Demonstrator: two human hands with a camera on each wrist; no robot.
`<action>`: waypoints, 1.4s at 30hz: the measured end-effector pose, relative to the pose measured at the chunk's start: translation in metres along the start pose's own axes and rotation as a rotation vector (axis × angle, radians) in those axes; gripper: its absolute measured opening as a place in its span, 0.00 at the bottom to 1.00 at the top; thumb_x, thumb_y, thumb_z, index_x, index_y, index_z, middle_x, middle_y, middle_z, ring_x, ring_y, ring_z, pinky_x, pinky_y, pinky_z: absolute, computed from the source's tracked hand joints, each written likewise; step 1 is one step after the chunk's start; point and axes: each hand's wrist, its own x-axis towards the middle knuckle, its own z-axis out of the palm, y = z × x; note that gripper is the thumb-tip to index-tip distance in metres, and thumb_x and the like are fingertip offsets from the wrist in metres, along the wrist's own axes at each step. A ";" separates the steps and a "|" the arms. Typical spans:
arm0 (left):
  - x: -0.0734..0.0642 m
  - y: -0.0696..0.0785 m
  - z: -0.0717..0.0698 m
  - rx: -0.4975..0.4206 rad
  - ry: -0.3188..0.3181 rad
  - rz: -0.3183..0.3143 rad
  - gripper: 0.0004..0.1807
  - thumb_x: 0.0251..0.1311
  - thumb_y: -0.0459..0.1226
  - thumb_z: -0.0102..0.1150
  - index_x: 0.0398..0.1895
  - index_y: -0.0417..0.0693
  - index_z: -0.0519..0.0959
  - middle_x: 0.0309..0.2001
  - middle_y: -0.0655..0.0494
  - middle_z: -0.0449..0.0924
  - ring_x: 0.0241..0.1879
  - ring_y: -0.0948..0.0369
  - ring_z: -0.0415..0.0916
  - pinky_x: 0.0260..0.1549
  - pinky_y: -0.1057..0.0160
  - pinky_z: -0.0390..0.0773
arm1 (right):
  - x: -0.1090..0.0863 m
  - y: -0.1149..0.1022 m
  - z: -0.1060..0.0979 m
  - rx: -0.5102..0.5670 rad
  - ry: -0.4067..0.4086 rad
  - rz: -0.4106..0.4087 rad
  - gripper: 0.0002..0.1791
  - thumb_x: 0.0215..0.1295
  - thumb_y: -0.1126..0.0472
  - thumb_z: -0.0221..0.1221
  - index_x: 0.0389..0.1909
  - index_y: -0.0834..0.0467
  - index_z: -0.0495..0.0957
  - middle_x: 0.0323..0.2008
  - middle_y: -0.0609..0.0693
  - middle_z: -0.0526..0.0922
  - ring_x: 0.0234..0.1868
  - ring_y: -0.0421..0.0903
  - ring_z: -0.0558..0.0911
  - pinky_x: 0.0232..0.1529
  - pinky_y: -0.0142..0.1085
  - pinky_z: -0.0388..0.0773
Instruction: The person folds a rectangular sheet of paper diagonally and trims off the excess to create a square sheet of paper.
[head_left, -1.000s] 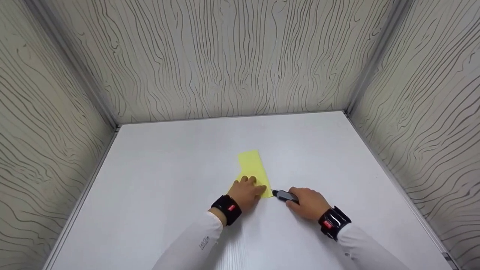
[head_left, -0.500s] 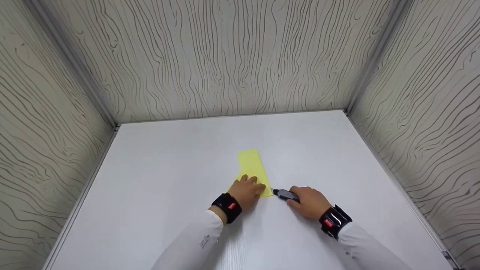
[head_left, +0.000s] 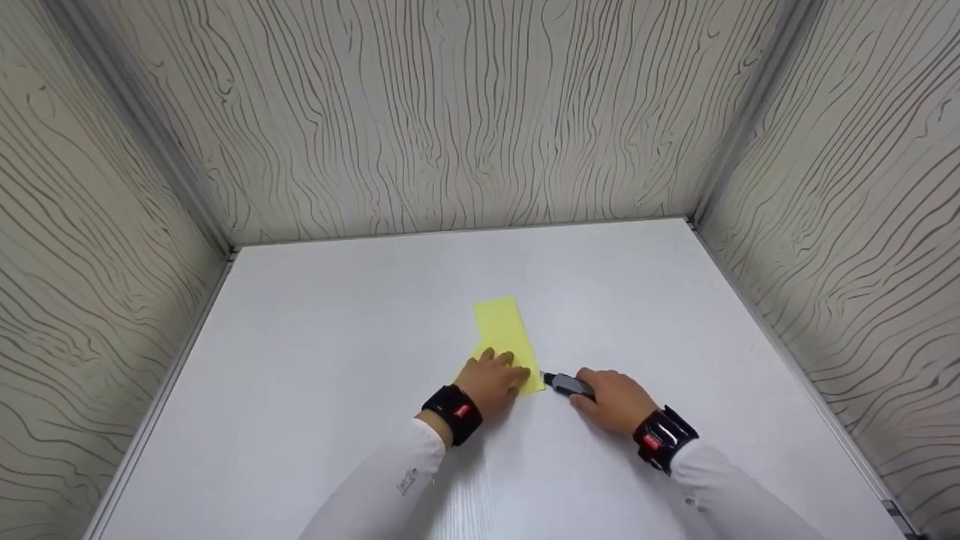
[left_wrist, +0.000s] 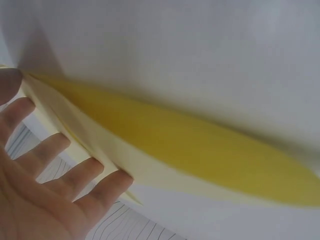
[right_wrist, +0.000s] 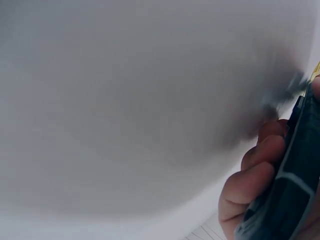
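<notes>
A piece of yellow paper [head_left: 502, 322] lies on the white table, its upper left side notched. My left hand [head_left: 491, 386] presses on its lower part with fingers spread. In the left wrist view the fingertips touch the paper [left_wrist: 190, 150], which looks folded, one layer bulging away from the other. My right hand [head_left: 619, 401] grips a grey and black utility knife [head_left: 571, 385], its blade tip at the paper's right edge near the lower corner. The right wrist view has the fingers curled round the dark knife handle [right_wrist: 290, 185]; the blade is blurred there.
The white table [head_left: 337, 322] is bounded by wood-grain panels [head_left: 450, 112] at the back and both sides. Grey metal rails [head_left: 787, 360] run along its edges. Each wrist wears a black strap [head_left: 454, 415].
The right hand and the knife have shifted slightly up along the paper's right edge. The left hand stays in place on the paper.
</notes>
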 end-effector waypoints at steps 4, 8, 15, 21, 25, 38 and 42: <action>-0.002 0.002 -0.005 -0.007 0.000 -0.010 0.15 0.78 0.42 0.60 0.62 0.64 0.86 0.59 0.54 0.84 0.57 0.47 0.81 0.49 0.46 0.86 | 0.002 0.000 0.000 -0.002 0.012 0.000 0.10 0.72 0.54 0.68 0.46 0.55 0.84 0.32 0.46 0.82 0.31 0.43 0.74 0.35 0.41 0.70; -0.004 0.005 -0.010 -0.020 -0.010 -0.013 0.15 0.79 0.42 0.59 0.63 0.64 0.85 0.62 0.52 0.84 0.61 0.45 0.80 0.54 0.43 0.86 | 0.003 0.000 0.000 -0.005 0.007 0.020 0.10 0.73 0.53 0.68 0.47 0.54 0.84 0.32 0.45 0.82 0.31 0.43 0.75 0.36 0.41 0.71; -0.004 0.004 -0.009 -0.015 -0.008 -0.015 0.15 0.78 0.42 0.59 0.63 0.64 0.85 0.63 0.51 0.84 0.63 0.44 0.80 0.57 0.39 0.85 | 0.007 -0.002 0.000 -0.010 0.004 0.004 0.10 0.74 0.53 0.67 0.48 0.54 0.84 0.32 0.45 0.82 0.32 0.43 0.75 0.37 0.42 0.72; 0.000 0.000 -0.004 -0.002 -0.008 -0.008 0.16 0.78 0.42 0.59 0.64 0.65 0.84 0.64 0.51 0.83 0.63 0.44 0.80 0.56 0.39 0.85 | 0.009 -0.002 -0.002 -0.008 0.008 0.020 0.10 0.73 0.53 0.67 0.46 0.54 0.83 0.30 0.46 0.80 0.31 0.44 0.74 0.36 0.41 0.70; -0.001 0.001 -0.005 -0.008 -0.014 -0.011 0.16 0.78 0.42 0.59 0.63 0.66 0.85 0.64 0.51 0.83 0.62 0.45 0.80 0.57 0.40 0.85 | 0.011 -0.002 0.000 -0.001 0.022 -0.001 0.10 0.74 0.53 0.68 0.45 0.54 0.83 0.30 0.46 0.80 0.31 0.44 0.75 0.35 0.41 0.71; -0.002 0.005 -0.009 0.055 0.031 -0.002 0.12 0.72 0.42 0.65 0.55 0.66 0.86 0.56 0.55 0.85 0.55 0.49 0.82 0.48 0.46 0.86 | 0.016 -0.002 0.002 -0.001 0.052 -0.007 0.10 0.72 0.54 0.69 0.44 0.55 0.82 0.31 0.47 0.82 0.31 0.44 0.76 0.34 0.42 0.71; -0.004 0.006 -0.011 0.047 0.031 -0.007 0.13 0.73 0.42 0.64 0.56 0.66 0.86 0.57 0.55 0.85 0.56 0.48 0.82 0.48 0.46 0.87 | 0.019 0.001 0.003 -0.003 0.051 0.004 0.09 0.72 0.54 0.69 0.44 0.54 0.83 0.31 0.46 0.82 0.31 0.43 0.75 0.35 0.42 0.71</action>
